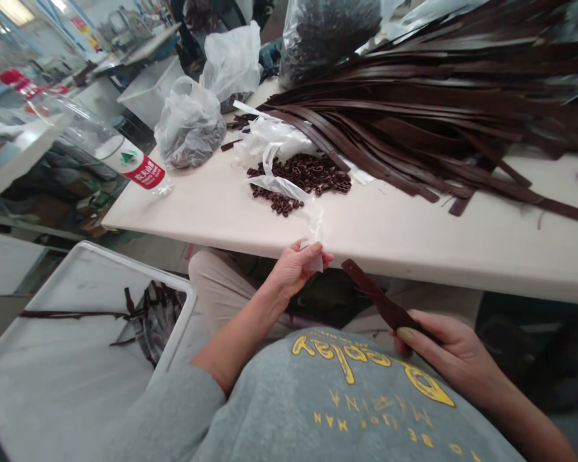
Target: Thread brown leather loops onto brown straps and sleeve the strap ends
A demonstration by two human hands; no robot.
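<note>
Workshop surface [414, 250] is carrying leather straps [414, 128]; right grip [446, 353] is pinching one strap [385, 305], left grip [293, 269] is clutching plastic film [313, 221], and tugging could scatter leather rings [301, 173].

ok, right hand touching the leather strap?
Touching. The head view shows the strap lying across the fingers of the right hand, gripped between them and the thumb.
</note>
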